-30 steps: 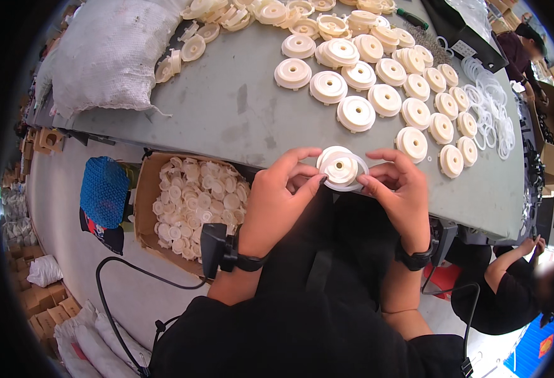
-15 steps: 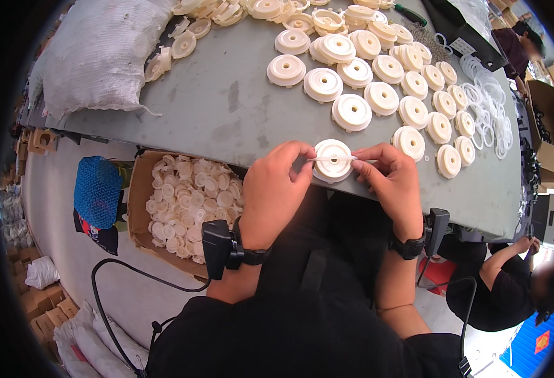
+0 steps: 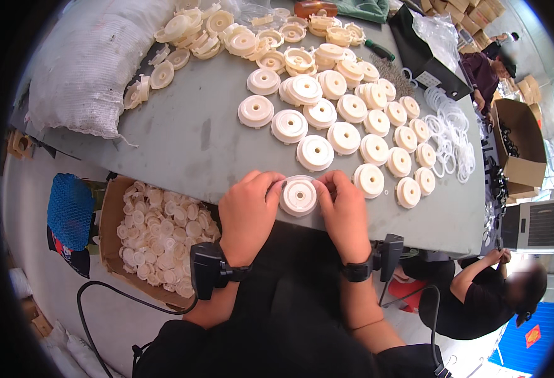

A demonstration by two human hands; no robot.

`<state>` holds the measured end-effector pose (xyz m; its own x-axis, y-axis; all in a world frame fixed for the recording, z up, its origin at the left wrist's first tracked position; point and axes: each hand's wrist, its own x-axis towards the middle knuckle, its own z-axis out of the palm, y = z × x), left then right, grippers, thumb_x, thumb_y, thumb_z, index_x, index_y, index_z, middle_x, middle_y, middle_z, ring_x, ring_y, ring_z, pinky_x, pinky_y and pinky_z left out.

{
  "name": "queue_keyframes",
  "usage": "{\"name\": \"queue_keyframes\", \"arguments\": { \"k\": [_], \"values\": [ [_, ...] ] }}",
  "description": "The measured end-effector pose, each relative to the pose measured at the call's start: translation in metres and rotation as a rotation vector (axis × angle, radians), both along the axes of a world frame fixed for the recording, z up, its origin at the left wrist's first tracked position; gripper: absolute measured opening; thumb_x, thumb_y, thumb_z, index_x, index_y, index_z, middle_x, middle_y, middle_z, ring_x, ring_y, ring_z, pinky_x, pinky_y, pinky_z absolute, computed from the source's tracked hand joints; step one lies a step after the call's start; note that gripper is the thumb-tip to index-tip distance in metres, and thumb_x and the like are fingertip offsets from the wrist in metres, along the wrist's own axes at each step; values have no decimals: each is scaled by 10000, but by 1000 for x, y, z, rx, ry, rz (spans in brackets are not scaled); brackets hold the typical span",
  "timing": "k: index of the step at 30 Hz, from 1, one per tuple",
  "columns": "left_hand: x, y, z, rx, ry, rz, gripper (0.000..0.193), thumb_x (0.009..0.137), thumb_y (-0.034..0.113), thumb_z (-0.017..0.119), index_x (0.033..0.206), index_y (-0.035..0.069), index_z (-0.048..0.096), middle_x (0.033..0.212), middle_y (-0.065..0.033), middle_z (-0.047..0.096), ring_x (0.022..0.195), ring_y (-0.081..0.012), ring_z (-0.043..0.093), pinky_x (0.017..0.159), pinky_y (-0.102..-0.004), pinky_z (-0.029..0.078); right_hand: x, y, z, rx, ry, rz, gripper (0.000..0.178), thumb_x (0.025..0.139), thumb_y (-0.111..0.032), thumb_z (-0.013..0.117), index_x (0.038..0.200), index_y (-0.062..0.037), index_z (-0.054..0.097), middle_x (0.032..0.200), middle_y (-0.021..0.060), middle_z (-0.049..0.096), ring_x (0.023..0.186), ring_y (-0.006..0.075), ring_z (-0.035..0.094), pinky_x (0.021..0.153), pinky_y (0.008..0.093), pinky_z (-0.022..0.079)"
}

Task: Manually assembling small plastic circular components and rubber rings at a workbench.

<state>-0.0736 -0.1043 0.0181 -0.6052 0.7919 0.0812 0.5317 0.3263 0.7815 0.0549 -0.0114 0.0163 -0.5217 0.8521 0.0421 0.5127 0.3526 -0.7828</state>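
Note:
At the table's near edge lies a round white plastic disc (image 3: 298,205) with a stepped face and a small hole in its middle. My left hand (image 3: 248,211) is at its left rim, thumb and forefinger pinched. My right hand (image 3: 345,215) pinches likewise at the upper right rim. Between the two pinches runs a thin translucent ring (image 3: 300,177), along the far side of the disc. How far it is seated on the disc I cannot tell. Similar white discs (image 3: 315,153) stand just beyond my hands, hole side up.
Translucent rings (image 3: 454,135) lie heaped at the table's right. Cream plastic parts (image 3: 240,41) pile up at the back, near a white woven sack (image 3: 82,69). A green-handled tool (image 3: 379,50) lies by a black box (image 3: 431,53). Below left stands a carton (image 3: 110,233) of small white pieces.
The ring, earlier stretched edge-on across the disc's middle, now lies along its far rim. Both hands have shifted with it. The whole view has swung, so the table appears lower and further left.

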Motion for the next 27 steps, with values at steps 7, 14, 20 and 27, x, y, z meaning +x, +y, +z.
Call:
{"name": "queue_keyframes", "arguments": {
  "k": [7,14,20,27],
  "values": [
    [4,2,-6,12,147,-6,207,825,193,642,1000,83,649,891,-91,639,781,-239,623,633,-347,457,-1,5,-1,21,17,21,115,858,-108,616,891,-1,594,662,114,605,574,214,564,534,314,436],
    [11,-8,-12,80,291,-136,557,715,261,745,1206,86,549,1175,-73,532,1121,-260,471,918,-394,330,7,5,-13,-62,195,42,142,857,-114,616,964,-21,630,660,117,618,548,189,574,534,308,454],
    [-67,14,-5,29,301,129,613,741,283,729,1272,95,489,1237,-113,512,1156,-309,480,950,-442,350,33,25,34,-244,394,-39,127,883,-108,609,979,-30,637,688,0,592,584,44,509,513,192,399],
    [-119,27,-35,14,389,275,703,785,297,684,1383,108,368,1372,-153,420,1247,-332,402,1020,-466,290,-24,105,71,251,193,241,188,824,-89,635,1002,-28,647,801,69,639,775,143,584,711,271,464]
  ]
}}
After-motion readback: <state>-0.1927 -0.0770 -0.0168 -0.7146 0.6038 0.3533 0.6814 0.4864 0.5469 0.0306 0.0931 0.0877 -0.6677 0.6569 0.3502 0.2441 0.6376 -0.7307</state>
